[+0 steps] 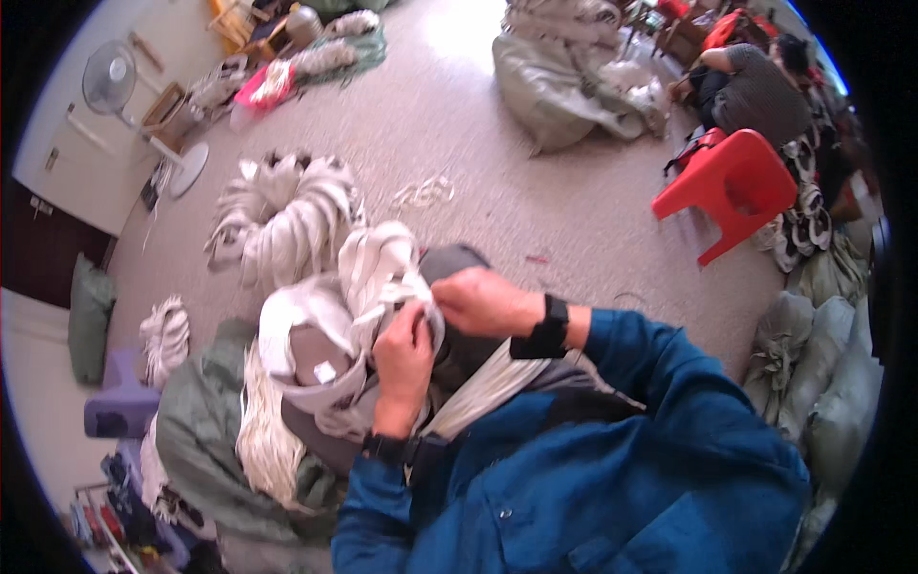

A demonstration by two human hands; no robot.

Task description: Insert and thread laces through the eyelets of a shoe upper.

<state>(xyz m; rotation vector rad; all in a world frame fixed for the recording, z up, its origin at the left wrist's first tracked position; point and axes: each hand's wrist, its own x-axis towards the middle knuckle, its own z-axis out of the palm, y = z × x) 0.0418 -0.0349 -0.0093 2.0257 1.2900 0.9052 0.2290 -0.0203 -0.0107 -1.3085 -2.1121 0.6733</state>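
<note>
1. The left hand sits just below the picture's centre, fingers curled tight and pinching a bundle of white straps from its 6 o'clock side.
2. The right hand is at 2 o'clock from the left hand and almost touching it, closed on the same bundle of white straps at its right end, thumb and fingers pressed onto the material.
3. The bundle of white straps lies in front of the person's chest, looped over a grey fabric piece that rests in the lap; the bundle's upper loops rise toward 12 o'clock from the hands.
4. Each wrist carries a black wristband, and both arms are in blue sleeves that come in from the lower right.
5. At 7 o'clock from the hands, a hank of pale cords hangs over a green sack.
6. At 11 o'clock, well apart on the carpeted floor, lies a ring-shaped pile of white straps.
7. At 2 o'clock, well away, a red plastic chair stands on the floor, and behind it another person sits bent over.
8. At 1 o'clock, far off, large filled sacks rest on the floor.
9. At 10 o'clock, near the wall, stands a white pedestal fan.
</note>
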